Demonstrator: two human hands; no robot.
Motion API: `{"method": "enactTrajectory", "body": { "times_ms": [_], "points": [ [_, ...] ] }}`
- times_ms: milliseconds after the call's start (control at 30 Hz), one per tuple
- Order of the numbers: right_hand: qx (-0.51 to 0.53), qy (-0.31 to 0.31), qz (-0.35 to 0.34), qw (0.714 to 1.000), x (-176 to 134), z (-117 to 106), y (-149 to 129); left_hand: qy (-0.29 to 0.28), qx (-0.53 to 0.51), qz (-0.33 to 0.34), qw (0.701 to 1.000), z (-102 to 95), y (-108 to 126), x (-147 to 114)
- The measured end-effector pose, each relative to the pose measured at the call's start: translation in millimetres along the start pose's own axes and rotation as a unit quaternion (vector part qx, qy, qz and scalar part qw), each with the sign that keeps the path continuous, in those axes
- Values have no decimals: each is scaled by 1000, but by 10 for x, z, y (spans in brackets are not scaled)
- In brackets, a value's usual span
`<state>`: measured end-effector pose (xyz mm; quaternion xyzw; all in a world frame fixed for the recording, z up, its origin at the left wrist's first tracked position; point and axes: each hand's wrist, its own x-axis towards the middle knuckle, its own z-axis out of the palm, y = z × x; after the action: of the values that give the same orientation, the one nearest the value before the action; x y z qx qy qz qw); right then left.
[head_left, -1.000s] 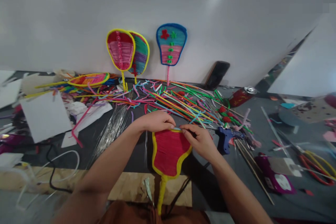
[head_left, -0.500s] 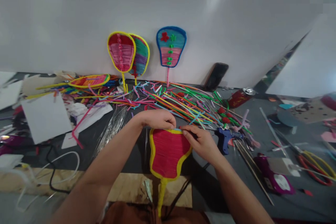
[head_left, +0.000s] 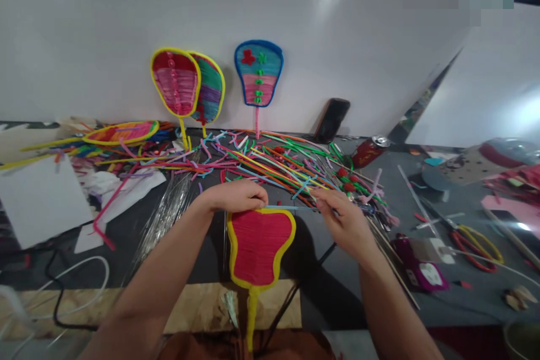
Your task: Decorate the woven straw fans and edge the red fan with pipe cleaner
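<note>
A red pipe-cleaner fan (head_left: 264,250) with a yellow rim and yellow handle stands upright in front of me, its handle pointing down toward my body. My left hand (head_left: 242,196) is closed at the fan's top left edge, pinching one end of a light-blue pipe cleaner (head_left: 291,207) against the rim. The strip runs level along the top edge and past it to the right. Off the fan, my right hand (head_left: 343,216) pinches the strip's other end between thumb and fingers. The left fingertips are partly hidden.
Behind my hands lies a pile of coloured pipe cleaners (head_left: 270,166). Finished fans (head_left: 259,76) lean on the white board (head_left: 295,11), near a phone (head_left: 332,120) and a red can (head_left: 370,152). To the right are scissors (head_left: 475,247) and a purple device (head_left: 422,267).
My right hand has slid right, away from the fan's top edge, and the light-blue strip now shows stretched between both hands. The left hand stays at the edge. The view has turned slightly right.
</note>
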<state>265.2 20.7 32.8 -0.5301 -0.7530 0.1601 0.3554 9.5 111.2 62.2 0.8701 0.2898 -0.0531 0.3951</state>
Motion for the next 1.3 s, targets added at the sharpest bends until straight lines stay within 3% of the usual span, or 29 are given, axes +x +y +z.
{"method": "enactTrajectory", "body": {
  "times_ms": [133, 333, 500, 700, 800, 1000, 1200, 1300],
  "points": [
    [-32, -55, -38, 997, -64, 161, -123, 10, -7, 0, 1000, 6, 4, -41],
    [-51, -64, 4, 997, -247, 287, -166, 12, -30, 8, 999, 11, -65, -108],
    [37, -85, 83, 992, -393, 356, -223, 14, -43, -9, 999, 23, -96, -135],
    [172, -82, 167, 967, -480, 416, -288, 13, -45, -25, 999, 29, -74, -139],
    [275, -86, 211, 934, -488, 457, -287, 15, -44, -21, 999, 39, -90, -126],
    [446, -94, 315, 833, -486, 557, -235, 16, -48, -16, 999, 51, -105, -117],
    [463, -67, 344, 814, -479, 630, -204, 20, -36, -12, 999, 44, -98, -111],
    [496, -76, 365, 784, -489, 666, -198, 27, -29, -10, 999, 52, -92, -115]
  ]
}}
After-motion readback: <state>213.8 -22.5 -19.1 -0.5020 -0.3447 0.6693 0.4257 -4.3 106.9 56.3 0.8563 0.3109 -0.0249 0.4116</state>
